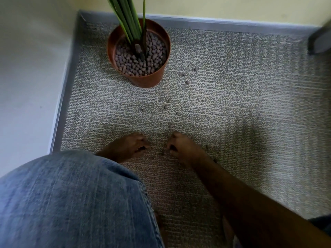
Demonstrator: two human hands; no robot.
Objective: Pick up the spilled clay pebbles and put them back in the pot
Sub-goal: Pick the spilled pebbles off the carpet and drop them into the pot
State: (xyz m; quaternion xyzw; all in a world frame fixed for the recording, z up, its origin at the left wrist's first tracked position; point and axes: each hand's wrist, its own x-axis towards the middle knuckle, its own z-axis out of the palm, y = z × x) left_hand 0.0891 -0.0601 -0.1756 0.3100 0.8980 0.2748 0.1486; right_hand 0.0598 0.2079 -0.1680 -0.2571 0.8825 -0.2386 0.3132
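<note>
Both hands are lowered to the grey carpet (232,97), fingers curled inward. The left hand (131,146) appears pinched on a dark clay pebble, though blur leaves this uncertain; whether the right hand (180,145) holds anything cannot be told. Spilled clay pebbles (166,106) are scattered between the hands and the terracotta pot (143,81), with a few more (184,76) lying just beside the pot's right side. The nearest pebbles are best gathered first into a cupped palm, so that several can be carried at once and released low over the pot's filling, clear of the green plant stems (125,17).
</note>
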